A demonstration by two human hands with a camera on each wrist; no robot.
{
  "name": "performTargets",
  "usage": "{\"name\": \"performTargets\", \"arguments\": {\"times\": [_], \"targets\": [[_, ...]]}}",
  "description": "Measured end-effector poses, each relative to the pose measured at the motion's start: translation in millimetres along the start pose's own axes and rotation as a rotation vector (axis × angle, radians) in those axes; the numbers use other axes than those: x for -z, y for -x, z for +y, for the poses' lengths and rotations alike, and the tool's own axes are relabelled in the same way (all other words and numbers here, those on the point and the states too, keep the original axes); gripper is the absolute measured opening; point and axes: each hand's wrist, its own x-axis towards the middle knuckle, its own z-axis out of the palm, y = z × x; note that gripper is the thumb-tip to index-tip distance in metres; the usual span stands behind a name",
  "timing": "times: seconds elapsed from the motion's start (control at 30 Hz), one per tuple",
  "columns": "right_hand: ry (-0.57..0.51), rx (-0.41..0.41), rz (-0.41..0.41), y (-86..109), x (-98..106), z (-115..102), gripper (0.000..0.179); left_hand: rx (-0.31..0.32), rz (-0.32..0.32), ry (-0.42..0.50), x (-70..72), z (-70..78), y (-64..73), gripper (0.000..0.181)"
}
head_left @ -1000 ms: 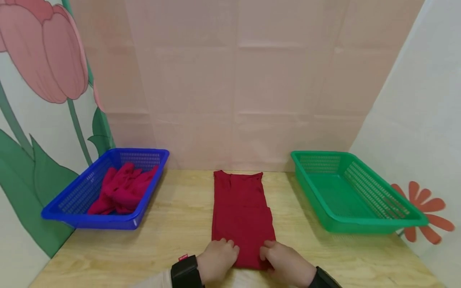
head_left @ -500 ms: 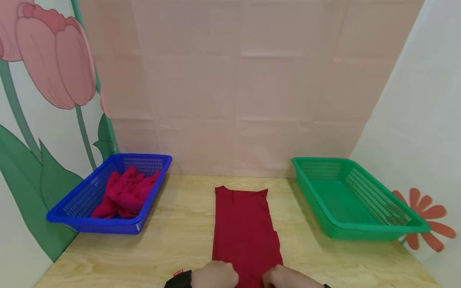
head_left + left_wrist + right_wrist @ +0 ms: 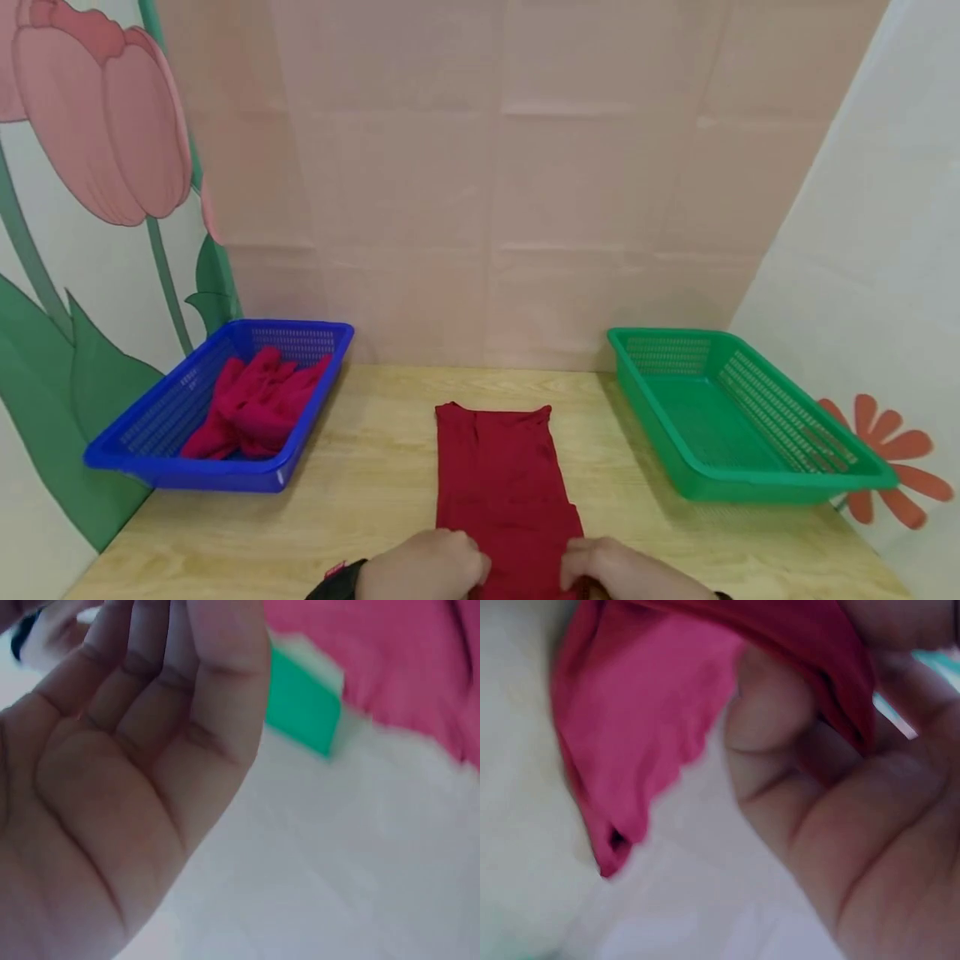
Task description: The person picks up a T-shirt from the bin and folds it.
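A dark red shirt point(image 3: 498, 467), folded into a long narrow strip, lies on the wooden table with its far end flat. A folded-over layer covers its near part. My left hand point(image 3: 423, 571) grips the near left edge with curled fingers; the left wrist view shows its palm, but its fingertips are hidden there. My right hand point(image 3: 626, 571) pinches the near right edge. In the right wrist view the shirt's cloth point(image 3: 660, 712) hangs from between thumb and fingers, its lower edge lifted. The nearest end of the shirt is cut off by the bottom of the head view.
On the left stands a blue plastic basket point(image 3: 187, 479) with crumpled red cloth point(image 3: 258, 408) inside. A green basket point(image 3: 795, 481) stands on the right. Behind the wooden table point(image 3: 375, 467) rises a pinkish covering, with flower-printed white sheets at both sides.
The shirt has slid toward me along with both hands, so its far end lies nearer and farther from the back wall. My hands have spread slightly apart; the baskets stay put.
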Motion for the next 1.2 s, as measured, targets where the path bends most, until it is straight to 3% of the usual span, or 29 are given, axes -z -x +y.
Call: {"name": "performTargets", "arguments": {"times": [0.03, 0.1, 0.23, 0.3, 0.4, 0.47, 0.57, 0.73, 0.9, 1.07, 1.2], "targets": [[0.017, 0.021, 0.058, -0.6, 8, 2, 0.021, -0.053, 0.056, -0.006, 6.7, -8.0, 2.8, 0.013], [0.03, 0.061, 0.204, -4.2, 23, 4, 0.035, -0.071, 0.184, -0.034, 18.7, -19.4, 1.8, 0.01], [0.124, 0.074, 0.519, -22.6, 51, 17, 0.041, -0.04, 0.382, 0.061, 52.0, -41.3, -10.5, 0.013], [0.149, 0.023, 0.628, -36.3, 62, 32, 0.036, -0.007, 0.442, 0.137, 63.9, -57.1, -22.6, 0.012], [0.135, -0.092, 0.708, -59.1, 72, 64, 0.026, 0.082, 0.496, 0.246, 73.9, -84.6, -47.7, 0.012], [0.091, -0.182, 0.705, -73.2, 73, 89, 0.02, 0.137, 0.519, 0.297, 72.2, -104.0, -67.7, 0.011], [0.04, -0.314, 0.653, -86.9, 66, 124, 0.016, 0.191, 0.537, 0.364, 57.7, -131.8, -100.1, 0.011], [-0.01, -0.484, 0.548, -96.9, 41, 161, 0.013, 0.328, 0.478, 0.39, 23.7, -157.0, -134.5, 0.012], [-0.028, -0.551, 0.528, -98.3, 30, 173, 0.013, 0.433, 0.476, 0.257, 7.5, -161.2, -138.7, 0.013], [0.088, -0.534, 0.551, -92.2, 42, 163, 0.026, 0.526, 0.534, 0.062, 17.4, -163.2, -130.3, 0.025], [0.244, -0.514, 0.502, -81.3, 50, 153, 0.05, 0.523, 0.542, -0.01, 28.5, -167.5, -113.4, 0.049]]}}
